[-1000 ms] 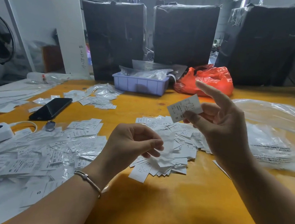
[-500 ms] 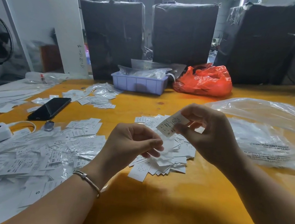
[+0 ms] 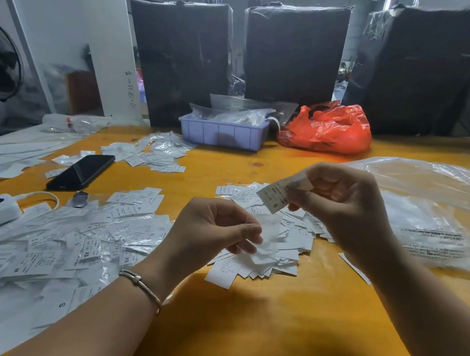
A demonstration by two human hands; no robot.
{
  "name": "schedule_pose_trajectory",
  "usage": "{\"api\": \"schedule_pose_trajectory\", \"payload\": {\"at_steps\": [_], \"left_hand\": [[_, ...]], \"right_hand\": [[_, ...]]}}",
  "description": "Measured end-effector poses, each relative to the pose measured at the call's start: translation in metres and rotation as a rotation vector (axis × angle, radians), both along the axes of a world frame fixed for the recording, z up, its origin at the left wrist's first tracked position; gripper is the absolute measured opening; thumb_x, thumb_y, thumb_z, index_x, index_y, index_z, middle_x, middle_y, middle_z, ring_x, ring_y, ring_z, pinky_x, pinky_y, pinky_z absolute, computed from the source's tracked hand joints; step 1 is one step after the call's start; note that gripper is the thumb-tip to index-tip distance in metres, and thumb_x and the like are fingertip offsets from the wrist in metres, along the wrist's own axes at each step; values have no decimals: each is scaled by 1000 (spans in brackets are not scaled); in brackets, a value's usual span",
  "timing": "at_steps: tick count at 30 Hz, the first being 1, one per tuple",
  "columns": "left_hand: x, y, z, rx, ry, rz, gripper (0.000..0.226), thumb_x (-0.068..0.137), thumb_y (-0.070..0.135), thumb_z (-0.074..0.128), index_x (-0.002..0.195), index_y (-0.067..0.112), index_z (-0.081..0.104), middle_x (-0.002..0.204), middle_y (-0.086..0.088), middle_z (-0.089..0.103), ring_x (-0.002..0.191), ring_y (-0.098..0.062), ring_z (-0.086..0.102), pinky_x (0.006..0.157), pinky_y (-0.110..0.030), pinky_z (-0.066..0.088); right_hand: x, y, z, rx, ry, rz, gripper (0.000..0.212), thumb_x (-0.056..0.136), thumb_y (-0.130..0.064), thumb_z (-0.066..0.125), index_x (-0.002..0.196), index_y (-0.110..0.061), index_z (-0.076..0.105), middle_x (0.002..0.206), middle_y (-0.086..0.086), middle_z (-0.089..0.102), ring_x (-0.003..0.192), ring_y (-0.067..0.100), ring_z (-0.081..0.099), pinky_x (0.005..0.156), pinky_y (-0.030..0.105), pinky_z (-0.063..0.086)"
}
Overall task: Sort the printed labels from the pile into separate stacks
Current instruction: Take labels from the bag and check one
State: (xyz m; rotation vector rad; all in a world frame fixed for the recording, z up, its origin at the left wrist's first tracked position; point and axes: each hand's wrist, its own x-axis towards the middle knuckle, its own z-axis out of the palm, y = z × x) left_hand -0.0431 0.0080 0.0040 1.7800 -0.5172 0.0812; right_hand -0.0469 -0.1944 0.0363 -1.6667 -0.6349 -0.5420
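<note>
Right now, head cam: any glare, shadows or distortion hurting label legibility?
Head view: wide-angle bending at the edges; backlit, dim background; arm shadows on the table; sheen on the plastic bag; label in the right hand shows "S", fine print unreadable.

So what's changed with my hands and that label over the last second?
The right hand has come down from its raised position toward the label pile, its fingers curling in around the single label, which now hangs lower and tilted, an S showing. The left hand still pinches its clear sleeve in the same place. Phone, tray and red bag have not moved.
</note>
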Motion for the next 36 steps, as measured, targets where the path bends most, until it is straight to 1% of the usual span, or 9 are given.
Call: {"api": "schedule_pose_trajectory", "payload": {"at_steps": [3, 5, 9, 14, 18, 21, 27, 31, 36], "left_hand": [[0, 0, 0, -4, -9, 2, 8, 83, 9, 73, 86, 2, 73, 77, -9, 76, 68, -25, 74, 58, -26, 57], [0, 0, 0, -12, -6, 4, 7, 83, 9, 73, 85, 2, 73, 77, -9, 76, 67, -26, 74, 57, -25, 56], [0, 0, 0, -5, -11, -1, 6, 83, 8, 73, 86, 2, 73, 77, -9, 76, 67, -26, 74, 57, -25, 56], [0, 0, 0, 9, -20, -7, 9, 83, 7, 72, 88, 0, 73, 78, -9, 76, 68, -25, 74, 57, -25, 57], [0, 0, 0, 3, -15, -6, 8, 83, 7, 72, 87, 0, 73, 77, -9, 76, 67, -25, 74, 57, -25, 57], [0, 0, 0, -8, -13, 0, 8, 82, 7, 73, 86, 0, 73, 76, -10, 76, 66, -25, 74, 56, -25, 56], [0, 0, 0, -6, -13, -6, 9, 83, 7, 73, 88, 0, 73, 77, -10, 76, 67, -26, 74, 56, -25, 57], [0, 0, 0, -21, -2, -9, 8, 81, 10, 74, 85, 3, 74, 77, -10, 76, 67, -27, 74, 57, -25, 56], [0, -1, 0, -16, 6, -13, 8, 82, 9, 73, 86, 2, 73, 76, -10, 76, 67, -25, 74, 55, -23, 56]], "right_hand": [[0, 2, -2, -75, -23, -51, 6, 78, 8, 71, 78, 2, 69, 73, 17, 70, 64, 28, 66, 61, 35, 55], [1, 2, -3, -96, -20, -56, 7, 78, 6, 72, 78, 0, 70, 73, 15, 71, 67, 28, 67, 63, 37, 55], [0, 3, -3, -170, -41, -58, 7, 78, 7, 71, 77, 0, 70, 71, 11, 71, 65, 21, 67, 60, 29, 55], [-1, -2, 4, 19, -11, 29, 6, 78, 8, 70, 82, 3, 69, 73, 5, 73, 62, 11, 67, 57, 15, 49], [-1, 1, 1, -106, -30, -30, 5, 77, 6, 72, 80, 2, 70, 73, 11, 71, 63, 17, 67, 59, 24, 54], [-1, 3, -2, -209, -50, -78, 5, 78, 4, 72, 79, -1, 71, 73, 8, 72, 66, 20, 67, 60, 32, 55], [-2, 3, -1, -250, -67, -73, 7, 77, 6, 70, 76, -1, 71, 72, 9, 72, 66, 20, 66, 58, 28, 53], [0, 0, 1, -161, -42, -54, 7, 77, 8, 70, 75, 1, 70, 71, 13, 71, 68, 27, 66, 60, 33, 54], [2, 1, -4, -314, -31, -52, 8, 78, 2, 70, 74, -6, 71, 70, 7, 70, 65, 27, 65, 60, 40, 54]]}}
